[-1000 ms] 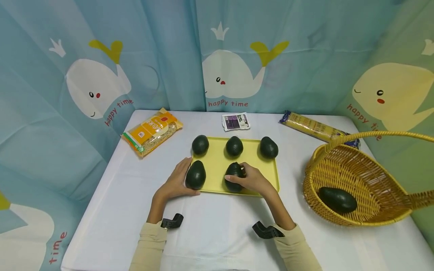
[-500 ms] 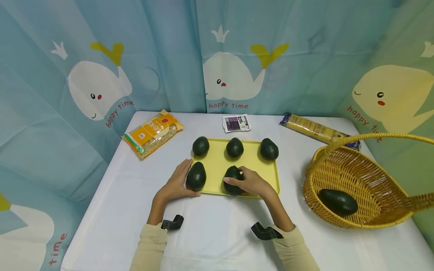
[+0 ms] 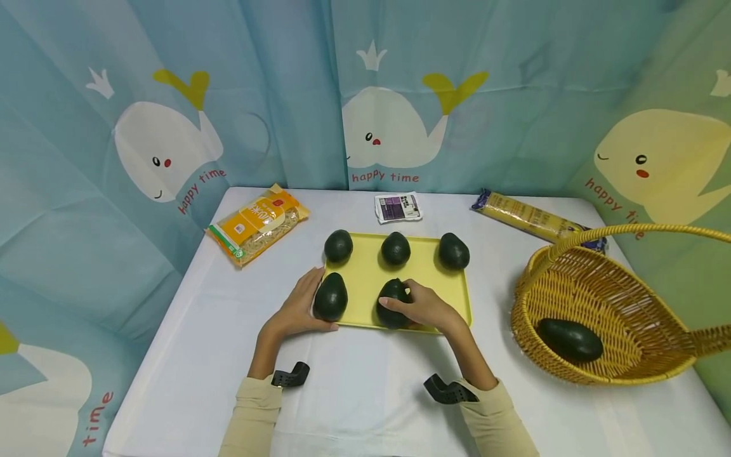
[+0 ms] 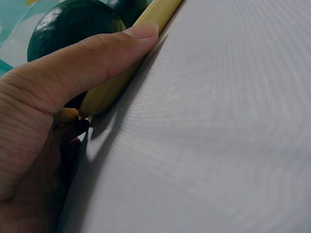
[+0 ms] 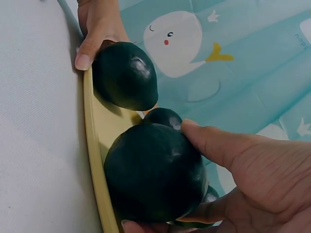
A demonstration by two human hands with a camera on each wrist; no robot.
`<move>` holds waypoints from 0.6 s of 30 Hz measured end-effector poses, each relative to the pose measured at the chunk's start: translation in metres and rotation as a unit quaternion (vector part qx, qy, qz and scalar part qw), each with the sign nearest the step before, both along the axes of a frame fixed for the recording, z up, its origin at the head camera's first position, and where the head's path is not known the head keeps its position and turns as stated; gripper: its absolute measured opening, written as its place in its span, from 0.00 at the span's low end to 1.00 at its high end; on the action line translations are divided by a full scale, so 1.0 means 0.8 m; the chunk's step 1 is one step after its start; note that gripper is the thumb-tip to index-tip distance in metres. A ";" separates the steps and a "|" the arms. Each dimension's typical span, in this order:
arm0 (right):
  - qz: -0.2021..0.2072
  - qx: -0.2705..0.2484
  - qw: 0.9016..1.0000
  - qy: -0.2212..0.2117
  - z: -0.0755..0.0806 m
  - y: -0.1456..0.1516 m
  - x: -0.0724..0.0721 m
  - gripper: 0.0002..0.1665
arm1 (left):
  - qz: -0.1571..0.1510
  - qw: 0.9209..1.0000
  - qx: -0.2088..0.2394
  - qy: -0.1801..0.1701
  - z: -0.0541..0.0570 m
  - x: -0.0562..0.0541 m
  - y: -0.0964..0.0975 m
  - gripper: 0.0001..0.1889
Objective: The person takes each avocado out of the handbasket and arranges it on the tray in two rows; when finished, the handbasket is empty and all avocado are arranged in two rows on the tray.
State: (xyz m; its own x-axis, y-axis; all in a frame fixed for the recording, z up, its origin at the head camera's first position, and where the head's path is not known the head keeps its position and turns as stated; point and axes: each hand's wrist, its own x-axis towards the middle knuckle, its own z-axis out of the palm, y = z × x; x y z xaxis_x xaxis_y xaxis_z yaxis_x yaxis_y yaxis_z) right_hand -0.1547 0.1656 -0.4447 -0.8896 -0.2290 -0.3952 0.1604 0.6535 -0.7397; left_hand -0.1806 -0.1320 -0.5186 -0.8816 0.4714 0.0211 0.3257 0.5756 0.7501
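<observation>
A shallow yellow tray (image 3: 365,279) bears several dark green avocados. My left hand (image 3: 297,304) holds its front left corner, thumb (image 4: 116,53) along the front rim and fingers along the left side. Close inside that corner sits one avocado (image 3: 330,297). With my right hand (image 3: 422,304) I grip another avocado (image 3: 391,304) at the middle of the front row, thumb on one side and fingers on the other; it fills much of the right wrist view. Behind stand a left avocado (image 3: 339,246), a middle one (image 3: 395,249) and a right one (image 3: 454,252).
To the right stands a wicker basket (image 3: 645,317) with a raised handle and one avocado (image 3: 570,339) inside. Along the back lie an orange food bag (image 3: 257,223), a small white and purple packet (image 3: 398,207) and a long yellow packet (image 3: 531,216). A whale-print curtain (image 3: 308,95) hangs behind.
My right hand and the avocado in it have shifted slightly toward the tray's front edge. The left hand stays at the tray's corner.
</observation>
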 end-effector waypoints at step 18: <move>0.014 -0.026 1.000 -0.001 -0.003 0.004 -0.002 0.45 | 0.003 1.000 -0.003 -0.001 -0.004 -0.001 0.000 0.68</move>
State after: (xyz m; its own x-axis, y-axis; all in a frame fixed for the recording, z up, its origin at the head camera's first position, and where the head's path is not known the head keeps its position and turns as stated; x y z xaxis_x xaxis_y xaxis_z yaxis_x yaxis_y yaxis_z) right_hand -0.1559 0.1688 -0.4474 -0.8814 -0.2747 -0.3844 0.1445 0.6179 -0.7728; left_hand -0.1815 -0.1323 -0.5217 -0.8848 0.4657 0.0172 0.3209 0.5819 0.7473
